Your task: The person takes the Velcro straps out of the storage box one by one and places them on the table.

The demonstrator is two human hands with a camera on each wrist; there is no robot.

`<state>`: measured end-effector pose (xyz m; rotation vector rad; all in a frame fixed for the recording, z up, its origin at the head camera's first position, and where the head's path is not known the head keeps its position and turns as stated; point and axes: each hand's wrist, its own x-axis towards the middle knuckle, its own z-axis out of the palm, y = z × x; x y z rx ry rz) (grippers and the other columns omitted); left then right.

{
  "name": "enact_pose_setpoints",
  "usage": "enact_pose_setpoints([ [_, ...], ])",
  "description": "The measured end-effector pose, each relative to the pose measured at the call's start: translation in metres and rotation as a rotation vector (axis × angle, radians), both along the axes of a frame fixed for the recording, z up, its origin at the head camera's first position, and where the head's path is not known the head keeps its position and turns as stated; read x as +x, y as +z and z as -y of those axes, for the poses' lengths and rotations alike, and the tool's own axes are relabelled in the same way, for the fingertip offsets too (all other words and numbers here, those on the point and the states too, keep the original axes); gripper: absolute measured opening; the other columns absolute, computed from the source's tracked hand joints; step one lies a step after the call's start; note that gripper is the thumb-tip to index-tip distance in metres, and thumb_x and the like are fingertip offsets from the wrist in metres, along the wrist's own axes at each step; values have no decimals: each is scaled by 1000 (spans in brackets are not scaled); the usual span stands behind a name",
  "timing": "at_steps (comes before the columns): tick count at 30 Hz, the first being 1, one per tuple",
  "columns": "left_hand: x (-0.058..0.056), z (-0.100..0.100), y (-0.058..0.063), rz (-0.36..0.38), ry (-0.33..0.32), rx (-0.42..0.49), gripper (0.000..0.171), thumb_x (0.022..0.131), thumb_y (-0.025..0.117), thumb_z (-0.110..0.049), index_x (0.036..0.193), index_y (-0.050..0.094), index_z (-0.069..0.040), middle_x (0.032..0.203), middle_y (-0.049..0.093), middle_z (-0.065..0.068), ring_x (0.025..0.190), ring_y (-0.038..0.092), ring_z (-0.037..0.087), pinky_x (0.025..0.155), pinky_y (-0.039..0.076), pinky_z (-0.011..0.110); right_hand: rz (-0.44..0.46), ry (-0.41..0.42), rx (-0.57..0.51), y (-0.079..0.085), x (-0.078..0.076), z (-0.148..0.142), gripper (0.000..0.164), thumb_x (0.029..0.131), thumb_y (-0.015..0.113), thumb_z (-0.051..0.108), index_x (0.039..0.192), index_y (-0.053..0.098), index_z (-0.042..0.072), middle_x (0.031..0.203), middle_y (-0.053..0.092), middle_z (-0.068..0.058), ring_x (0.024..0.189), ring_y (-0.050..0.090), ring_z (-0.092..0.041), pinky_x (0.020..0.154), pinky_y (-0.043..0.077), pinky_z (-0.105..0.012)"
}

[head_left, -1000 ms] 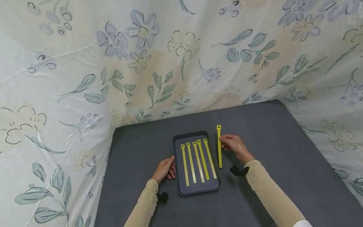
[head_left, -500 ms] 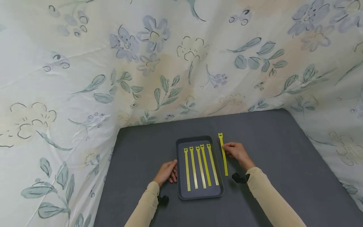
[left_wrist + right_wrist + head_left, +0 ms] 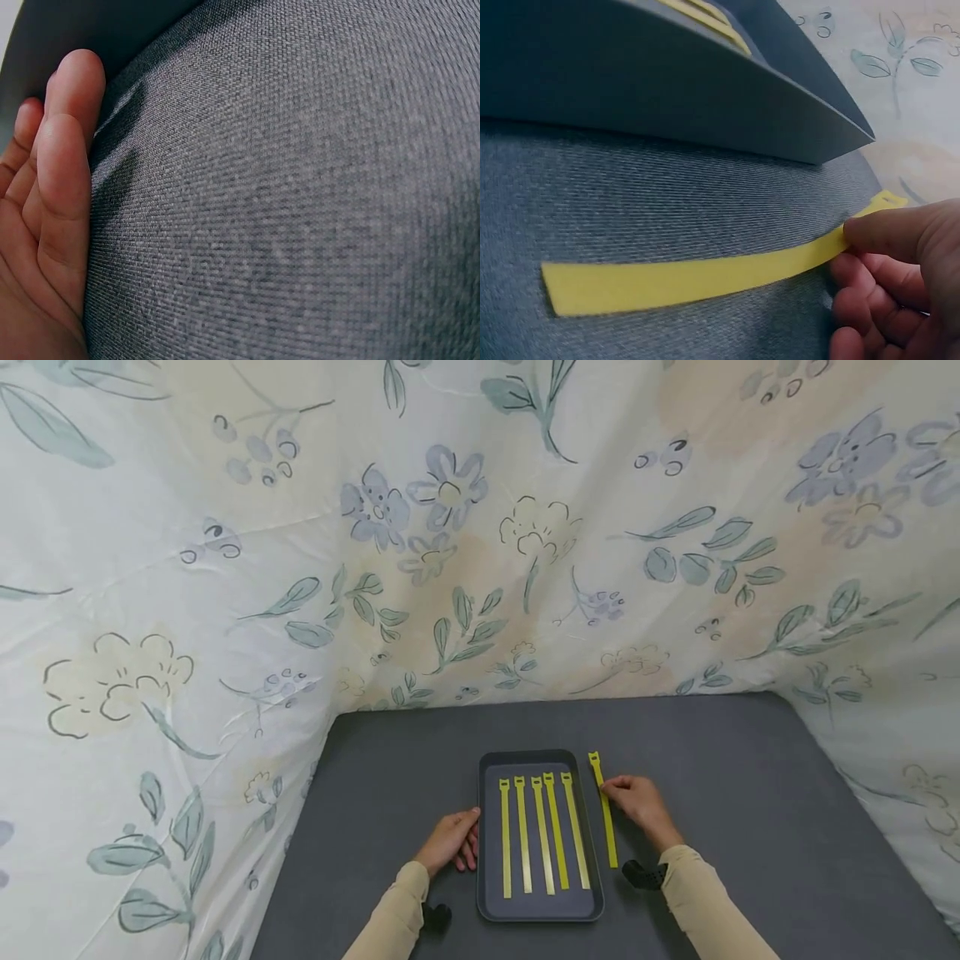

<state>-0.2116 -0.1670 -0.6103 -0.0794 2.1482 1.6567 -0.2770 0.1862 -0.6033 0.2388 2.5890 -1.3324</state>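
Note:
In the head view my right hand point(image 3: 640, 806) pinches a yellow hook-and-loop cable tie point(image 3: 609, 831) between thumb and fingers, just right of the dark tray point(image 3: 540, 918). From the right wrist, the cable tie point(image 3: 682, 279) stretches flat and slightly bent from the fingertips point(image 3: 859, 234), its slotted head beyond the thumb. Several matching yellow ties point(image 3: 542, 835) lie lengthwise, side by side, in the tray. My left hand point(image 3: 450, 839) rests at the tray's left side, fingers relaxed against its rim. Those fingers point(image 3: 64, 172) lie beside the tray's wall in the left wrist view.
A dark grey cloth-textured table point(image 3: 397, 760) bears the tray. Floral fabric point(image 3: 540, 568) hangs behind the table and along both sides. Black wrist cameras point(image 3: 643, 875) sit at both cuffs.
The head view has tilted up, so the tray and hands appear lower. My right hand keeps hold of the cable tie, whose lower end has swung rightward. The left hand stays at the tray.

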Motion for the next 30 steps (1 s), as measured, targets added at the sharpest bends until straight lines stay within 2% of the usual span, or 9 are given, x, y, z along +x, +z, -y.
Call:
enact_pose_setpoints([
  [6, -2, 1, -3, 4, 19, -8, 58, 99, 40, -53, 88, 58, 1, 65, 63, 7, 44, 60, 17, 38, 47, 29, -17, 5, 81, -2, -3, 4, 30, 90, 64, 38, 100, 73, 10, 101, 70, -9, 82, 61, -20, 68, 47, -35],
  [15, -1, -1, -2, 1, 15, -2, 58, 99, 41, -54, 88, 58, 1, 64, 63, 5, 45, 61, 17, 38, 46, 27, -22, -24, 208, -3, 1, 6, 29, 89, 63, 40, 99, 72, 15, 93, 71, -4, 71, 61, -17, 55, 42, -31],
  [20, -1, -2, 0, -5, 14, 7, 57, 99, 42, -53, 86, 57, 1, 63, 62, 5, 44, 61, 17, 38, 46, 28, -28, -38, 235, -2, 3, 6, 30, 88, 64, 42, 99, 72, 16, 93, 72, -4, 70, 61, -16, 53, 43, -31],
  [29, -1, -2, -3, 5, 12, 11, 57, 99, 42, -52, 87, 56, 1, 63, 62, 5, 44, 61, 16, 38, 47, 27, -36, -47, 240, -4, 4, 6, 31, 89, 64, 40, 99, 70, 12, 88, 70, -6, 63, 58, -16, 50, 41, -31],
  [30, 0, -3, 1, 6, 11, 11, 56, 100, 42, -50, 87, 56, 3, 64, 63, 7, 45, 61, 16, 38, 47, 28, -39, -50, 241, -5, 4, 6, 31, 89, 64, 40, 98, 70, 11, 87, 70, -6, 62, 57, -16, 49, 41, -31],
])
